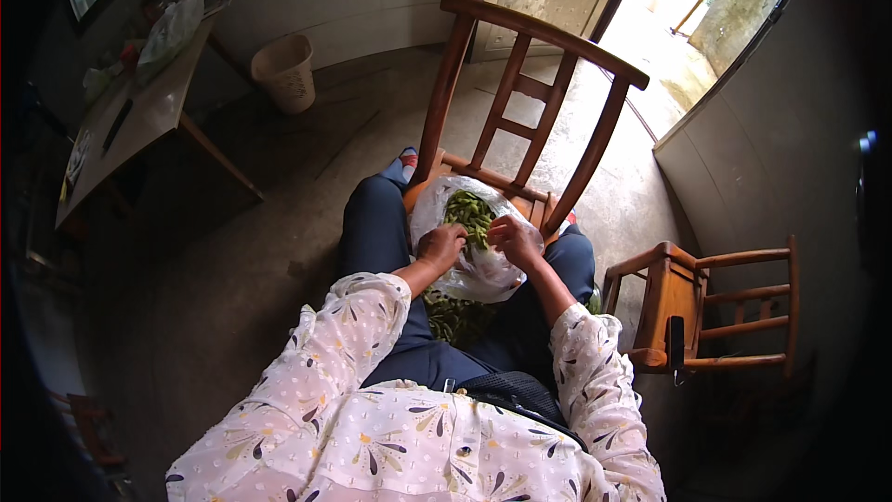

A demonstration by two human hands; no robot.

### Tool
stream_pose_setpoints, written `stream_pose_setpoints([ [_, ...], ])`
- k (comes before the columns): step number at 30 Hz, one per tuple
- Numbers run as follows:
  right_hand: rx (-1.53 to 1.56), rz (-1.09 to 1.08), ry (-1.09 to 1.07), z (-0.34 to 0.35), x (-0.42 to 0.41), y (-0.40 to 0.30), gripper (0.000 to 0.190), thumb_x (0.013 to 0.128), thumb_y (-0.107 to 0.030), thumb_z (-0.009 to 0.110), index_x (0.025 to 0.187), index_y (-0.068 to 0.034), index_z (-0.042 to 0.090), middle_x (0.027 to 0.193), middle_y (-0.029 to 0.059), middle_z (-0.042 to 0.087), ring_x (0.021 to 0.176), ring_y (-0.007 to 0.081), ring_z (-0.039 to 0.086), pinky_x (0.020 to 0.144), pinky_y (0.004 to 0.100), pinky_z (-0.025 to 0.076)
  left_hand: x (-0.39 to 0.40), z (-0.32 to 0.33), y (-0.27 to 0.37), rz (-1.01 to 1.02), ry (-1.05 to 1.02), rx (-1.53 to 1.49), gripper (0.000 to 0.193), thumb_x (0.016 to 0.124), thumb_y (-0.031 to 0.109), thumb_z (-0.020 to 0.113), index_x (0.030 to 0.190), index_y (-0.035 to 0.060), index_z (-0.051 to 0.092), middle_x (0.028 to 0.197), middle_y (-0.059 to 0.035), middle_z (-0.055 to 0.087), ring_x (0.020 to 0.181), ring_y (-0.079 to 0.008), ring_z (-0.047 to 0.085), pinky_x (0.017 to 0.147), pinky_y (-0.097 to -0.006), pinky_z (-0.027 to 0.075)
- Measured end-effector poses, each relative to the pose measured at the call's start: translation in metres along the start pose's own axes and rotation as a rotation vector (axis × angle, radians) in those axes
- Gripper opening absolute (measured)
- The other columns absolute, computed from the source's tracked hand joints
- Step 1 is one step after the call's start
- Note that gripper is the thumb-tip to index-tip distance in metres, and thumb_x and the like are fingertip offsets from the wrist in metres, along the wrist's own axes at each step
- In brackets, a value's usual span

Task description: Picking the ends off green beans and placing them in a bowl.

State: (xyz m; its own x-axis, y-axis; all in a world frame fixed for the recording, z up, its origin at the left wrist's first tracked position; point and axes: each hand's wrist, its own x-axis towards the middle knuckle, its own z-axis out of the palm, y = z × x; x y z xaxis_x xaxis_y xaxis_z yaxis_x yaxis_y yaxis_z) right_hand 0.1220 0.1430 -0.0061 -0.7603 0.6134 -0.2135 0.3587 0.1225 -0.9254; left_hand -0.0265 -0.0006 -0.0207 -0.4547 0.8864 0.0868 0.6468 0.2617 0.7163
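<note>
A white translucent plastic bag [428, 213] full of green bean pods [470, 215] lies on the seat of a wooden chair [533, 206] in front of me. My left hand [442, 248] is at the bag's near left side, its fingertips pinched together by the pods; whether a pod is between them is too small to tell. Over the bag's right side is my right hand [516, 240], fingers bent near the pods, its grip unclear. More green pods [453, 319] lie lower down, between my thighs, below the bag; what holds them is hidden.
A second wooden chair [686, 314] stands at the right, a dark object on its seat. At the upper left are a table [150, 108] with plastic bags and a knife-like dark object, and a beige waste basket [286, 77]. An open doorway [655, 42] lies beyond the front chair.
</note>
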Motion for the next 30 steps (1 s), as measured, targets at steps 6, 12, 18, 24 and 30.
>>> stream_pose_setpoints([
  [6, -0.784, -0.213, 0.132, 0.0, -0.017, 0.009, 0.032, 0.068, -0.017, 0.071, 0.097, -0.007, 0.061, 0.081, 0.0177, 0.063, 0.075, 0.0331, 0.063, 0.068, 0.0409, 0.049, 0.001, -0.002, -0.001, 0.011, 0.129, -0.102, 0.01, 0.079, 0.017, 0.062, 0.087, 0.0106, 0.062, 0.086, -0.0114, 0.063, 0.083, -0.0319, 0.061, 0.071, -0.0413, 0.048],
  [12, -0.51, -0.147, -0.091, 0.006, -0.014, 0.004, 0.024, 0.068, -0.01, 0.067, 0.091, -0.008, 0.064, 0.08, 0.0157, 0.064, 0.077, 0.0287, 0.063, 0.068, 0.0386, 0.049, 0.002, -0.002, 0.0, -0.053, 0.098, -0.109, 0.016, 0.079, 0.016, 0.061, 0.092, 0.0087, 0.057, 0.086, -0.0158, 0.064, 0.082, -0.036, 0.061, 0.07, -0.0444, 0.048],
  [18, -0.512, -0.234, 0.092, 0.004, 0.003, 0.014, 0.026, 0.071, -0.007, 0.068, 0.096, -0.009, 0.065, 0.078, 0.0109, 0.064, 0.073, 0.0223, 0.063, 0.064, 0.0339, 0.05, 0.004, -0.002, 0.001, -0.12, 0.062, -0.057, 0.022, 0.078, 0.015, 0.06, 0.098, 0.0082, 0.052, 0.084, -0.0189, 0.064, 0.08, -0.0391, 0.061, 0.069, -0.0459, 0.048],
  [24, -0.498, -0.391, 0.159, 0.014, -0.005, -0.016, 0.025, 0.075, -0.011, 0.068, 0.1, -0.01, 0.065, 0.082, 0.0137, 0.064, 0.075, 0.0259, 0.063, 0.066, 0.0358, 0.05, 0.002, -0.005, 0.001, -0.102, 0.029, -0.101, 0.026, 0.079, 0.015, 0.059, 0.104, 0.0107, 0.052, 0.088, -0.0211, 0.064, 0.085, -0.0406, 0.061, 0.073, -0.0479, 0.048],
  [30, -0.526, -0.392, 0.1, 0.019, 0.003, -0.005, 0.023, 0.074, -0.011, 0.067, 0.096, -0.008, 0.063, 0.082, 0.0148, 0.064, 0.075, 0.0285, 0.064, 0.066, 0.0367, 0.05, 0.003, 0.0, 0.003, -0.059, 0.056, -0.109, 0.032, 0.08, 0.015, 0.06, 0.111, 0.0127, 0.053, 0.091, -0.0211, 0.064, 0.086, -0.0404, 0.061, 0.074, -0.0479, 0.048],
])
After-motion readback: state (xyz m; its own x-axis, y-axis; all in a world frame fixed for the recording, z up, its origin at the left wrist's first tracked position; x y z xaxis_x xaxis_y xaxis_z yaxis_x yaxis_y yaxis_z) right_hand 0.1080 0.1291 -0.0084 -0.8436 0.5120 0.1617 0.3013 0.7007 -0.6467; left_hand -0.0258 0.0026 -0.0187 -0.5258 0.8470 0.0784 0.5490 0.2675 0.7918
